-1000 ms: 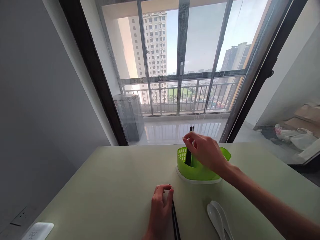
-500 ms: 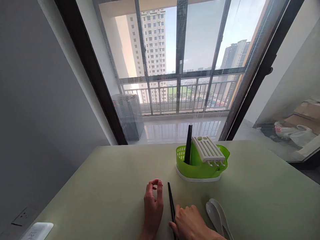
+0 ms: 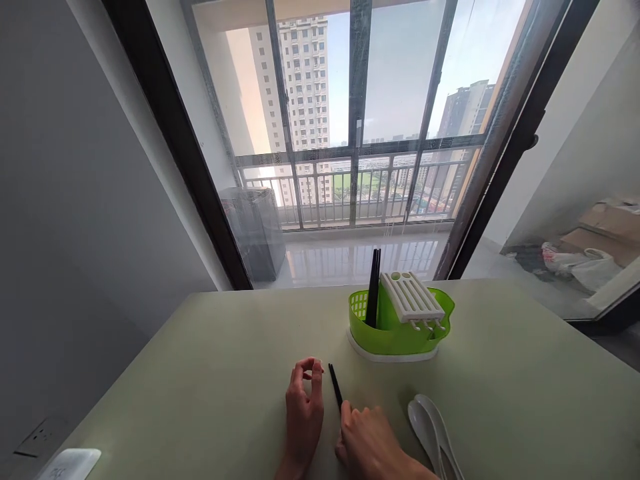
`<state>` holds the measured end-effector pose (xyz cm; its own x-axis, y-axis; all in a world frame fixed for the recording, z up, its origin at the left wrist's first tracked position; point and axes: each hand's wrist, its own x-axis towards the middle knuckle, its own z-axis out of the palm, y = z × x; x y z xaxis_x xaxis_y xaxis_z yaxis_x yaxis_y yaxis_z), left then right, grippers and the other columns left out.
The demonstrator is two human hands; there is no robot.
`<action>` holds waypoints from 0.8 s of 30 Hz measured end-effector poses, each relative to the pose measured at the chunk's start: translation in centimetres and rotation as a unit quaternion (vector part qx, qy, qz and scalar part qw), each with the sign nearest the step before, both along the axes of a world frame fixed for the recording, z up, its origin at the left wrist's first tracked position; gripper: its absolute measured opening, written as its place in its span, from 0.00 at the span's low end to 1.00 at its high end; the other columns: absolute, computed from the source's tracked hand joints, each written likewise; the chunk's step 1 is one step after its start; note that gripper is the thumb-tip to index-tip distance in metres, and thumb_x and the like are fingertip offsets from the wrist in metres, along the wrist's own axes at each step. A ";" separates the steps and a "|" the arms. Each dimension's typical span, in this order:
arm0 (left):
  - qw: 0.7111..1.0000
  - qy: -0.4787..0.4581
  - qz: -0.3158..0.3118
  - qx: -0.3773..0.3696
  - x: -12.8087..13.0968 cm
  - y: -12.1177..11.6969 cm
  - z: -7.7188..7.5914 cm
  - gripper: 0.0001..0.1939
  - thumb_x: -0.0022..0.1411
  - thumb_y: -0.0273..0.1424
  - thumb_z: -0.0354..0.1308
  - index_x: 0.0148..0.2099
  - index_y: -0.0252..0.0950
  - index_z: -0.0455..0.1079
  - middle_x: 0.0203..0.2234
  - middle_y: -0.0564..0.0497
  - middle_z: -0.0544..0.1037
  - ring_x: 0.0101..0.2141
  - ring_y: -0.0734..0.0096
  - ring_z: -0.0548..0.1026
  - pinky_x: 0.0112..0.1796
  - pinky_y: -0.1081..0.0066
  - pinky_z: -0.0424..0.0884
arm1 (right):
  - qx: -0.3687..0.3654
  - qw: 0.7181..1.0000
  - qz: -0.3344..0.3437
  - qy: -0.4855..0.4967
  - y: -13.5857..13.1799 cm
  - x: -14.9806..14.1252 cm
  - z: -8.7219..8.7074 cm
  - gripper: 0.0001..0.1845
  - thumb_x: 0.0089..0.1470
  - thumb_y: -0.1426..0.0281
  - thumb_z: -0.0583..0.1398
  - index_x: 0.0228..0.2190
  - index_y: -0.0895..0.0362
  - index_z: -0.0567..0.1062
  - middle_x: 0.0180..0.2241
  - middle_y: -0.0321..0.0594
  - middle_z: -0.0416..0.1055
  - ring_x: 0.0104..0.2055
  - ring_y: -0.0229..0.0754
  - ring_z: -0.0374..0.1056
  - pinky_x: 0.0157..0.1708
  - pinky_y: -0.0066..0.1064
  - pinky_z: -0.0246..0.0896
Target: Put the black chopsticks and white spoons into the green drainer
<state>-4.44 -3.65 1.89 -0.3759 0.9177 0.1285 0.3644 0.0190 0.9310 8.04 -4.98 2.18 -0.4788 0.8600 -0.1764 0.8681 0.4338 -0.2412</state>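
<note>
My right hand [image 3: 369,437] is closed over a pair of black chopsticks [image 3: 335,387] on the table, and their far ends stick out ahead of the fingers. The near ends are hidden under the hand. To the left of them rests my left hand [image 3: 304,417], its fingers curled in and the thumb tip against the fingertips, with nothing visible between them. Beyond both hands stands a green utensil caddy [image 3: 395,341] with a white slotted top and white base; more black chopsticks [image 3: 373,290] stand upright in its left side.
Two white spoons [image 3: 429,427] lie together to the right of my right hand. A white box-like object [image 3: 75,463] sits at the table's lower left corner. The pale green table [image 3: 225,373] reaches to a glass door at the far edge, and a grey wall runs along the left.
My right hand has shifted slightly forward and left and now covers more of the chopsticks, whose far ends have turned a little left. My left hand keeps its curled shape.
</note>
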 end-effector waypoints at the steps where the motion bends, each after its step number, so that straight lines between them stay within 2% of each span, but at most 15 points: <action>1: 1.000 0.000 -0.001 0.000 0.0 0.0 0.0 0.26 0.66 0.56 0.51 0.45 0.38 0.72 0.40 0.43 0.80 0.39 0.58 0.77 0.32 0.67 0.72 | -0.011 1.000 -0.008 -0.011 0.0 0.0 0.0 0.10 0.52 0.79 0.60 0.38 0.64 0.77 0.32 0.56 0.80 0.34 0.56 0.80 0.31 0.35 0.65; 5: 1.000 0.000 -0.004 0.000 0.0 0.0 0.0 0.27 0.65 0.57 0.51 0.44 0.38 0.72 0.39 0.44 0.80 0.39 0.59 0.77 0.32 0.68 0.71 | -0.036 0.998 -0.030 -0.033 -0.2 0.1 0.5 0.13 0.56 0.78 0.56 0.43 0.64 0.75 0.36 0.59 0.81 0.39 0.60 0.80 0.33 0.38 0.66; 10: 1.000 -0.005 -0.004 0.005 0.2 -0.1 0.3 0.28 0.65 0.58 0.51 0.43 0.37 0.73 0.38 0.44 0.80 0.37 0.59 0.77 0.31 0.68 0.72 | -0.033 0.998 -0.036 -0.027 -0.6 0.3 0.9 0.13 0.57 0.78 0.56 0.44 0.64 0.74 0.36 0.60 0.81 0.39 0.62 0.80 0.33 0.39 0.65; 17: 1.000 0.002 -0.013 0.004 0.2 0.1 0.2 0.26 0.66 0.56 0.51 0.43 0.38 0.72 0.36 0.45 0.80 0.38 0.58 0.77 0.32 0.67 0.72 | -0.017 0.999 -0.038 -0.025 -0.9 0.5 0.5 0.14 0.59 0.77 0.54 0.45 0.63 0.75 0.36 0.60 0.81 0.38 0.63 0.80 0.34 0.42 0.68; 24: 1.000 0.007 -0.022 0.001 0.2 0.0 0.1 0.25 0.68 0.54 0.50 0.44 0.37 0.72 0.37 0.45 0.79 0.38 0.59 0.77 0.31 0.68 0.71 | -0.036 0.997 -0.047 -0.039 -1.1 0.5 1.2 0.17 0.61 0.78 0.53 0.49 0.63 0.75 0.37 0.57 0.82 0.40 0.61 0.80 0.36 0.44 0.71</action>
<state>-4.25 -3.60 2.03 -0.3330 0.9331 0.1359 0.3777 0.0000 0.9259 8.51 -6.05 3.42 -0.3782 0.8846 -0.2729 0.9218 0.3328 -0.1989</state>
